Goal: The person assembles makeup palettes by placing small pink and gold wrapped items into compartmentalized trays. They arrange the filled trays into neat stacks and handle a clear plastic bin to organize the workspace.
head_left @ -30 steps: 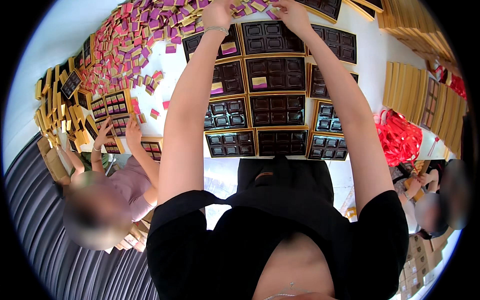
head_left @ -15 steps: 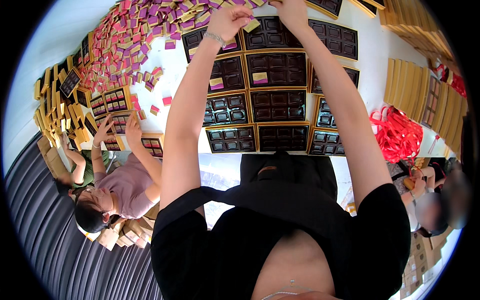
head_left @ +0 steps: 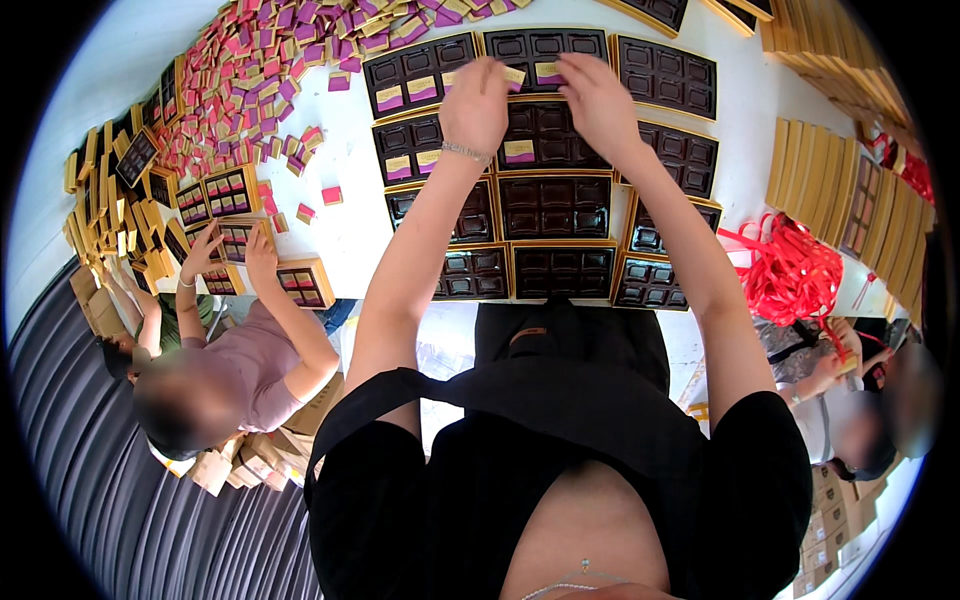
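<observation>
While both arms stretch to the white table's (head_left: 340, 225) far edge, your left hand (head_left: 476, 103) pinches a small flat yellow-and-magenta wrapped piece (head_left: 514, 76), and your right hand (head_left: 598, 100) hovers beside it, fingers loosely apart, over the dark compartmented tray with gold rim (head_left: 546, 47). Risk, as I judge it: that long reach could drop the piece into the wrong cell.

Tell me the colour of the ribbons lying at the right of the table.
The ribbons are bright red, seen best in the head view.
</observation>
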`<state>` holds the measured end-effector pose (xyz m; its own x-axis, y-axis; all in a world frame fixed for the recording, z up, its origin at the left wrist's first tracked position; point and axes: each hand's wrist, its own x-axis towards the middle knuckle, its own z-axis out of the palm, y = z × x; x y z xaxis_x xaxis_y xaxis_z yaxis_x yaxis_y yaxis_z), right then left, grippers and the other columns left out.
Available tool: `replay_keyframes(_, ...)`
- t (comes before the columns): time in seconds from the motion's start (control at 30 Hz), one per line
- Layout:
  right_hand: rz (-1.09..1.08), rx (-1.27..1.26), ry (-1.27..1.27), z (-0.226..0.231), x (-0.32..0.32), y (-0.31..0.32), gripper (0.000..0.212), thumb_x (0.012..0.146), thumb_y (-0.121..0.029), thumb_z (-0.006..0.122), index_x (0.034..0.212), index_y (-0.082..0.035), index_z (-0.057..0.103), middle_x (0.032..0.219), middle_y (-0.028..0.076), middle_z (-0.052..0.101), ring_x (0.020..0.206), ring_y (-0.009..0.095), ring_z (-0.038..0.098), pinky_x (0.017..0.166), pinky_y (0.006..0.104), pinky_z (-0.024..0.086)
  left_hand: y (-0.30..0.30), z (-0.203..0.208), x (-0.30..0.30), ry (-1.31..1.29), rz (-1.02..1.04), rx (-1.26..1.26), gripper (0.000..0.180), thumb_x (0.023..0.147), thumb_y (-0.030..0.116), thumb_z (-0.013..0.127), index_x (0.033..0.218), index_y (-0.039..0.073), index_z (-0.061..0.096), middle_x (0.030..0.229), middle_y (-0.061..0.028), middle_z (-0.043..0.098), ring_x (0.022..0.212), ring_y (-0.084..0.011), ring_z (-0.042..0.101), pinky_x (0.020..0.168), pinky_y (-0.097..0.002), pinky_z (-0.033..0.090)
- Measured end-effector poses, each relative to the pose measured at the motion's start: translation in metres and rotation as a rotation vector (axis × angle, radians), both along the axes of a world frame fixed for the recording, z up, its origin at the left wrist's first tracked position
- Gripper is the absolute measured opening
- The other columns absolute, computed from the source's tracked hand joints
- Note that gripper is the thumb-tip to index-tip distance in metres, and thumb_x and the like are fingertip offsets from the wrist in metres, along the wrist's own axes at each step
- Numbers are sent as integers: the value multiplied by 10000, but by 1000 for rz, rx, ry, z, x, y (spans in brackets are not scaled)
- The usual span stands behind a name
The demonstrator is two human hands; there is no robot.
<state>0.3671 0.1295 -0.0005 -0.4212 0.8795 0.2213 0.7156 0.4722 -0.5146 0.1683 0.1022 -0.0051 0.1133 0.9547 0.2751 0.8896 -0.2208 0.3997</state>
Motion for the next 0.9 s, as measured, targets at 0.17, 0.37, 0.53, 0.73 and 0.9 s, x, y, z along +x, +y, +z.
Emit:
replay_keyframes(0.17,154,101,-312,-11,7,-18,565,882,-348,623,1341,-42,504,1434,78,464,1362,237,382,1116,471,291,-18,4,8,363,-249,-261,718,939,477,498,1462,20,316,1548,-146,258,1444,-275,222,1148,-515,199)
replay_keyframes(0.37,127,93,-115,-9,-11,17,257,798,-132,612,1032,-31,654,1087,76,659,1019,279,614,955,447,435,-21,4,31,306,-70,-349,865,903,582,492,1475,-20,252,1562,-187,195,1456,-310,174,1131,-576,167)
replay_keyframes(0.53,220,214,-60,-17,-41,134,250,793,-78,552,1030,-41,623,1140,135,599,1036,335,588,848,389,507,4,14,34,252,28,-228,790,898,555,514,1428,-9,358,1499,-172,346,1407,-265,307,1092,-623,206)
replay_keyframes(0.73,379,94,-290,-33,-65,165,242,820,-99,540,1046,-39,605,1114,148,572,1128,318,531,888,395,500,125,-6,-42,329,65,81,300,806,234,695,1085,128,659,888,-71,693,771,-285,653,778,-440,495)
replay_keyframes(0.9,278,94,-301,-34,-66,166,231,854,-135,539,1054,-28,585,1117,178,567,1141,338,523,892,414,503,151,-31,-38,427,-48,62,290,802,141,568,1080,69,612,901,-111,664,879,-240,657,868,-398,457)
